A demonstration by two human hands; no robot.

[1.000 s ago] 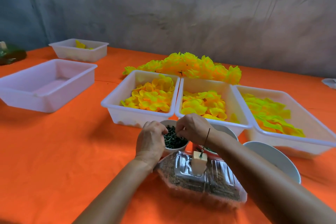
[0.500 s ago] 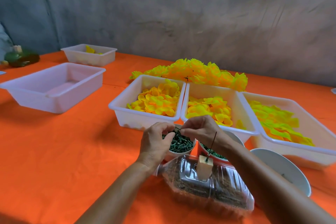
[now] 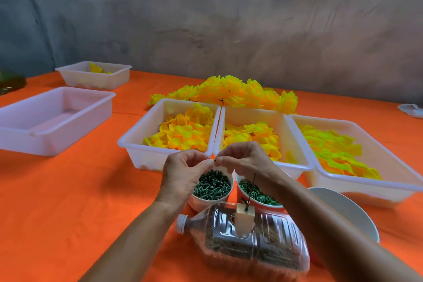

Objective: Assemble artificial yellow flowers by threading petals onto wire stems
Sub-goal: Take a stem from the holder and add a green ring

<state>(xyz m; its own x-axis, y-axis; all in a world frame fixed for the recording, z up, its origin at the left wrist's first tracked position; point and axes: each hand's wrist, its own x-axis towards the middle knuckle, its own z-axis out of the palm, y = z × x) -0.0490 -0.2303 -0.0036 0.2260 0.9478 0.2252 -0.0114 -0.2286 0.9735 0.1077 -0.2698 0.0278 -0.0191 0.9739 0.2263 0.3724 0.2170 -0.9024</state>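
My left hand (image 3: 183, 176) and my right hand (image 3: 246, 159) meet fingertip to fingertip above a white bowl of small dark green pieces (image 3: 211, 186), pinching one small dark green piece (image 3: 215, 160) between them. A thin dark wire stem (image 3: 251, 192) stands upright in a small pale block (image 3: 244, 220) on a clear plastic bottle (image 3: 249, 238) lying on its side. Three white trays of yellow petals sit behind: left tray (image 3: 137, 144), middle tray (image 3: 295, 155), right tray (image 3: 366, 181).
A second bowl with green rings (image 3: 256, 192) and a white bowl (image 3: 348, 210) stand at the right. Finished yellow flowers (image 3: 231, 92) are piled at the back. A bare white tray (image 3: 52, 121) and a smaller tray (image 3: 96, 75) sit left on the orange tablecloth (image 3: 68, 201).
Both hands rose from the bowl of green pieces and came together, now pinching a small green piece between their fingertips. The camera view tilted slightly.
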